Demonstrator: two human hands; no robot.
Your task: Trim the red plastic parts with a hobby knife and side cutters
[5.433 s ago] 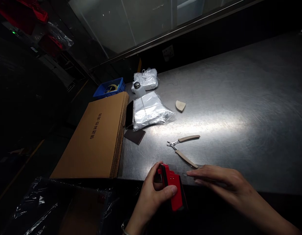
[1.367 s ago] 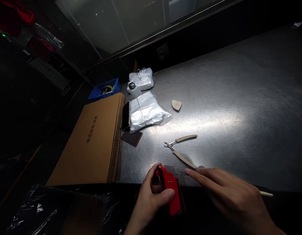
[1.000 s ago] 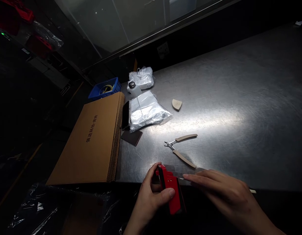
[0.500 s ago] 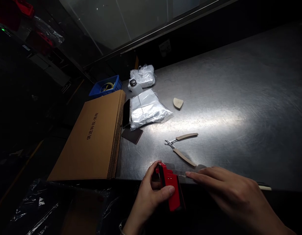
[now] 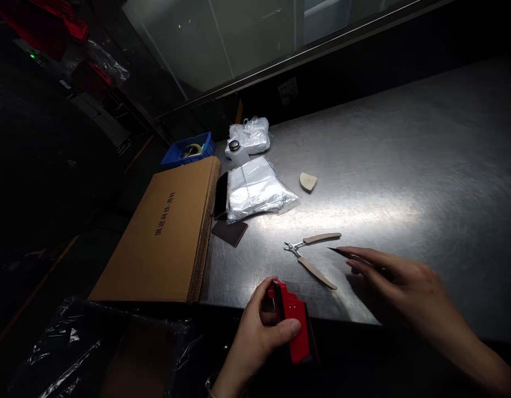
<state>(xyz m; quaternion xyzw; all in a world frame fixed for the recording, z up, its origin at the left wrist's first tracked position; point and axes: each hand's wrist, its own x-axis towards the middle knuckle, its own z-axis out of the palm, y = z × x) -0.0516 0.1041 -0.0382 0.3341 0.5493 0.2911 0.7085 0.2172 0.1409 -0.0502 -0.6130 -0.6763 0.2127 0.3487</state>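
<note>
Dark room around a long, scratched grey metal table (image 5: 384,199), with one pale streak of light across it. Low at the near edge, left hand (image 5: 257,334) turned inward, thumb up front and fingers curled behind, closed in a firm grip. Farther right, right hand (image 5: 400,282) above the metal, forearm slanting in from the lower right corner, thumb and fingertips pinched together on a thin dark pointed tool (image 5: 342,254).

On the table, open cutters with beige handles (image 5: 314,272) between the hands, and beyond them a cream wedge-shaped block (image 5: 308,182). To the left, a stack of flat brown cardboard (image 5: 156,237) (black characters printed on top), beside clear plastic bags of white material (image 5: 257,188). Farther back, a blue plastic bin (image 5: 209,148).

Within the left grip, a red and black plastic piece (image 5: 297,331), tilted, thumb pressed on its red face. Well apart from it, the tool, tip toward the cutters.
</note>
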